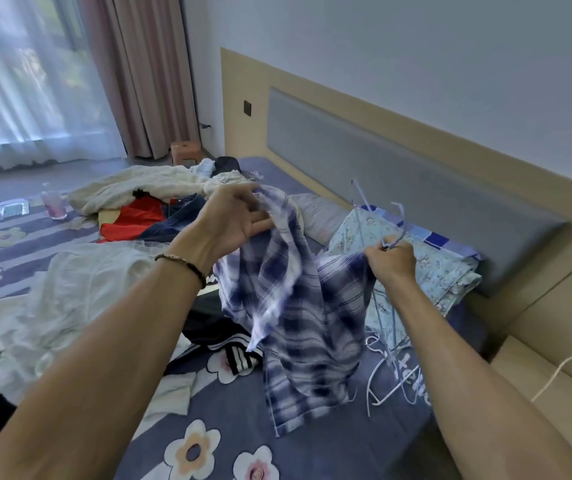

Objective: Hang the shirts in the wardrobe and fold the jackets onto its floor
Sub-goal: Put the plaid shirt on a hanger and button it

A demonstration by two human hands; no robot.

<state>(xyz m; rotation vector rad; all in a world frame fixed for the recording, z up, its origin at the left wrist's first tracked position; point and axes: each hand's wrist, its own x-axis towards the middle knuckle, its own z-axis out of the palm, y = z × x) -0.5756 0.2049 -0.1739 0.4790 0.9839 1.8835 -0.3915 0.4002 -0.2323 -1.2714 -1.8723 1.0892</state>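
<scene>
**Plaid shirt held up over the bed, hanger in the right hand**

We hold a blue-and-white plaid shirt (291,306) in the air above the bed (312,455). Our left hand (232,220) pinches its upper edge, thumb and fingers curled around a bunch of the cloth. Our right hand (391,261) is clenched on the other upper corner of the shirt together with a thin pale-blue hanger (395,237), whose hook rises above the knuckles.

The shirt's long axis runs roughly vertical: the top spans between our two grips, and the body hangs straight down, its lower hem touching the flowered bedsheet. The cloth is blurred near the left hand.

Just beside the hem, to the right, white hangers (384,379) lie on the bed. Behind our right hand sits a folded floral blue cloth (443,271) against the grey headboard (416,188). To the left lie pale garments (80,289), and beyond the left hand a red garment (132,216).
</scene>
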